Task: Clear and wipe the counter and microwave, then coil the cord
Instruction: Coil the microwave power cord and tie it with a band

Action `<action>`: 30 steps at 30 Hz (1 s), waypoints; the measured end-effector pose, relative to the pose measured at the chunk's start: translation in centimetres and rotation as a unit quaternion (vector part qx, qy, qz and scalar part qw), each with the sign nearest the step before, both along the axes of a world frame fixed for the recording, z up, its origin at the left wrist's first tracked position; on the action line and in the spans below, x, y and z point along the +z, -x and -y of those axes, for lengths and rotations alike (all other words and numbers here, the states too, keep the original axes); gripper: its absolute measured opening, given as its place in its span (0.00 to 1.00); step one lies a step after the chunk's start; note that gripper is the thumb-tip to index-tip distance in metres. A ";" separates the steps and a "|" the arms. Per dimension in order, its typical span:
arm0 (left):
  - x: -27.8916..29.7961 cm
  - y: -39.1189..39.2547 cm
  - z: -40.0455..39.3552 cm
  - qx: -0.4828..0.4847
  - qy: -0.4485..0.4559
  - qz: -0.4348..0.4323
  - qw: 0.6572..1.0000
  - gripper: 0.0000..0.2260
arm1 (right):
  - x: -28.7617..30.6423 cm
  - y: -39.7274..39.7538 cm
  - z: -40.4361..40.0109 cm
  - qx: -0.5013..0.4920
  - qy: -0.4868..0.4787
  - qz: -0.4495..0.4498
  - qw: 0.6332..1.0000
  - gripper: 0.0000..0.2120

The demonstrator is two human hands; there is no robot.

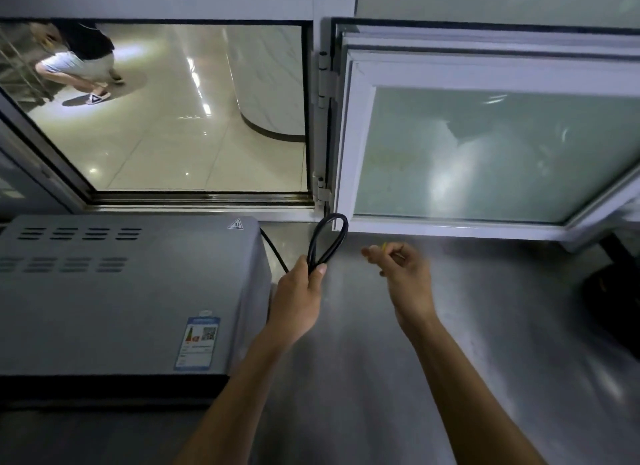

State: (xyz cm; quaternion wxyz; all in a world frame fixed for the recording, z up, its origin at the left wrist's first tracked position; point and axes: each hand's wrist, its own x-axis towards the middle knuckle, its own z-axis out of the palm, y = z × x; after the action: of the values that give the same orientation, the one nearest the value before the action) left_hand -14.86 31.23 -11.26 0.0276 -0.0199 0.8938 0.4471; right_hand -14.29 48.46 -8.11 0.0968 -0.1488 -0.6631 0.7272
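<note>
A blue-bordered label (198, 341), its writing too small to be read, and a triangular hot-surface sign (236, 224) are seen on the grey microwave (121, 291) at nine o'clock. The thin black cord (329, 236), folded into a loop, is pinched by the left hand (298, 291) above the steel counter (485, 326), just right of the microwave. A small yellow bit is pinched by the right hand (403, 274) at three o'clock of the loop.

The left hand (300, 293) grips a folded loop of black power cord (329, 237), raised beside the grey microwave (131, 291) on the steel counter (381, 378). The right hand (403, 274) hovers near it, fingers curled round a small yellowish thing, blurred. Behind stands an open hatch window (485, 145); beyond it a person (79, 59) crouches.
</note>
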 end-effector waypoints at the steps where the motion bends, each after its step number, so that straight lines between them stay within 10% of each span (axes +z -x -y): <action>1: -0.1 0.0 -0.1 0.001 -0.001 0.000 1.000 0.13 | -0.2 0.0 -0.1 -0.002 0.002 0.004 1.000 0.07; 30: -1.8 0.0 0.6 -0.008 0.014 -0.009 1.000 0.12 | -1.2 -1.1 -0.4 0.002 -0.034 -0.007 0.999 0.20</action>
State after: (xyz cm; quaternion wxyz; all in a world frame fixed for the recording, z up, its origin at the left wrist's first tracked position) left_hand -14.82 30.62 -13.11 0.0230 -0.0090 0.9004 0.4344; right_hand -13.20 48.86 -9.29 0.1054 -0.1388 -0.6866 0.7058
